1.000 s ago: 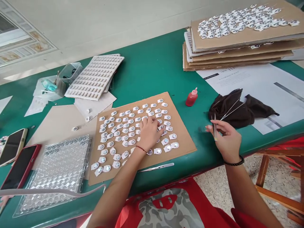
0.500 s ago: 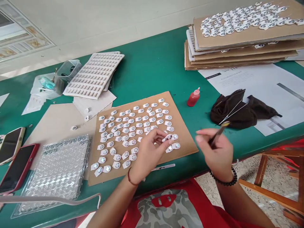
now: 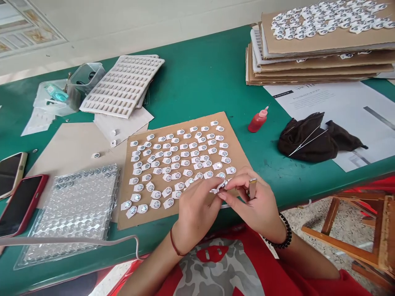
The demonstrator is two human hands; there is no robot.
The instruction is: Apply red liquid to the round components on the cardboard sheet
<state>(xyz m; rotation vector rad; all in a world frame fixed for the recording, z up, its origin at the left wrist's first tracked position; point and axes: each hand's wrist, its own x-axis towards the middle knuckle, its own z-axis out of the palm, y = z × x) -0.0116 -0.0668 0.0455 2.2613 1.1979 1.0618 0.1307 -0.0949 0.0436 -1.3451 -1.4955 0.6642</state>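
My left hand (image 3: 199,205) and my right hand (image 3: 254,201) meet over the near right corner of a brown cardboard sheet (image 3: 237,142). Between the fingertips of both is a small white tagged piece (image 3: 221,186) with a shiny round part. A tool with a flat metal end (image 3: 252,187) is also tucked in my right hand, its lower part hidden by the fingers. Rows of similar white pieces (image 3: 175,159) with round silvery centres lie on the sheet. Beyond the sheet, a red dropper bottle (image 3: 258,120) stands on the green table (image 3: 197,78).
Stacked cardboard (image 3: 308,76) bears more pieces at the back right. A dark cloth (image 3: 308,142) with tweezers lies right. White slotted trays (image 3: 123,84), plastic boxes (image 3: 89,78), a bubbly plastic pack (image 3: 77,205) and two phones (image 3: 21,205) are left, with a cable (image 3: 77,241) in front.
My right hand has moved left to meet my left hand, and its fingertips now touch the small piece. The tool in it has turned more upright. The view has shifted slightly.
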